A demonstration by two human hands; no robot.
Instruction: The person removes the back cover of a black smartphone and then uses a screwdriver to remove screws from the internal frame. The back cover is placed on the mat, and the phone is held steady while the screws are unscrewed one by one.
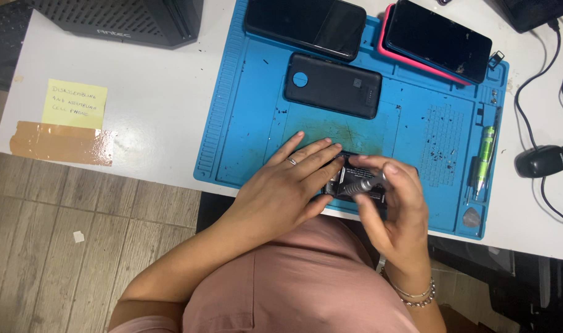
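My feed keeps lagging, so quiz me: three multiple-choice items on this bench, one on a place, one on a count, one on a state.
1. Where does the green screwdriver lie?
A. on the right edge of the blue mat
B. on the yellow note
C. on the floor

2. How many phones lie on the mat beyond the hands?
A. one
B. three
C. five

3. What does the right hand hold?
A. nothing
B. a computer mouse
C. a grey metal tool

Answers:
1 A, it rests in the mat's right-hand tray.
2 B, two screen-up phones and one back-up phone.
3 C, its fingers grip the tool over the opened phone steadied by the left hand.
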